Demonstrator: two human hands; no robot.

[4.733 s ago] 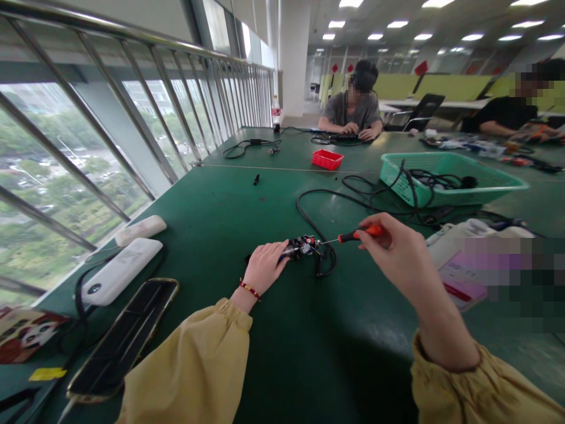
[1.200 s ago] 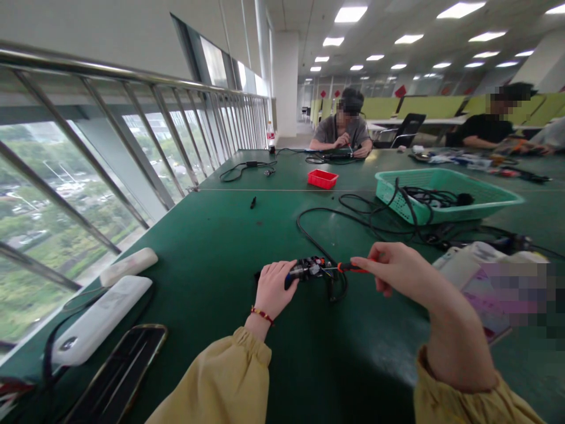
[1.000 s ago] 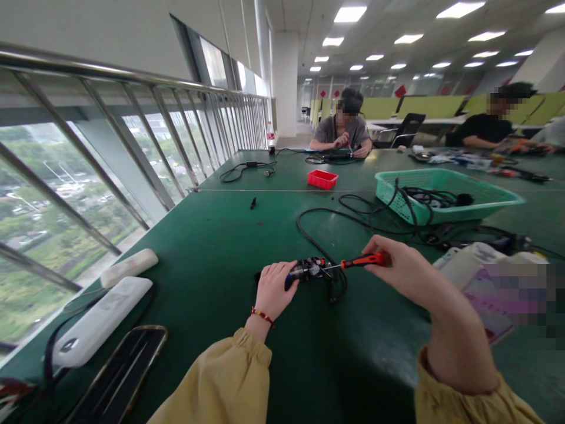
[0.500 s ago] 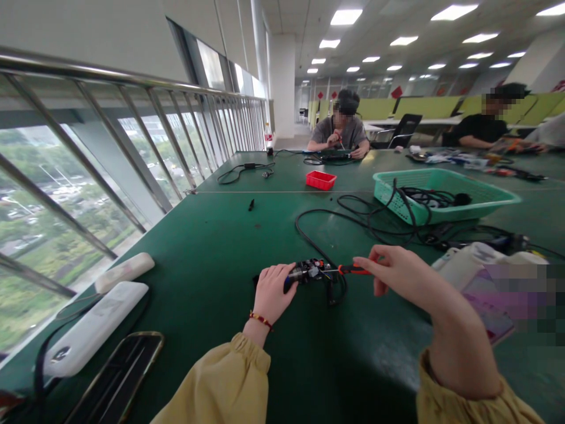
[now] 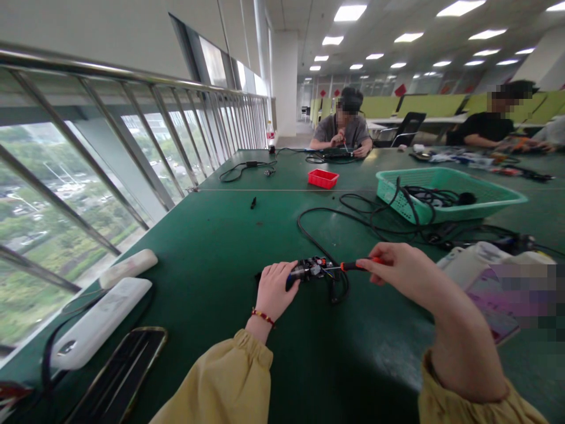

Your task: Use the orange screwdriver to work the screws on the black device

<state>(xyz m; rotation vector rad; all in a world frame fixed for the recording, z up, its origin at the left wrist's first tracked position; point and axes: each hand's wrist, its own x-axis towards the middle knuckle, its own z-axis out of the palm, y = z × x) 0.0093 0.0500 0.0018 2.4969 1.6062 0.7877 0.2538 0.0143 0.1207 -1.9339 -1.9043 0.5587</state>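
Note:
On the green table lies a black corded device (image 5: 314,268), its inner parts and wires exposed. My left hand (image 5: 277,287) is wrapped over its dark cylindrical end, pressing it against the tabletop. My right hand (image 5: 392,265) pinches the back of the handle of a red and black screwdriver (image 5: 352,266). The shaft points left into the exposed parts; I cannot make out exactly what its tip touches. A black cord (image 5: 309,232) runs from the device towards the green basket.
The green basket (image 5: 445,215) with black cables stands at the right, a red tray (image 5: 323,178) farther back. White objects (image 5: 481,265) lie beside my right arm. At the left are a white elongated case (image 5: 103,321) and a dark phone-like object (image 5: 123,377). A person (image 5: 342,126) works opposite.
My right fingers have shifted on the screwdriver handle, which now shows more of its black side. My left hand still holds the device. The whole view has moved slightly.

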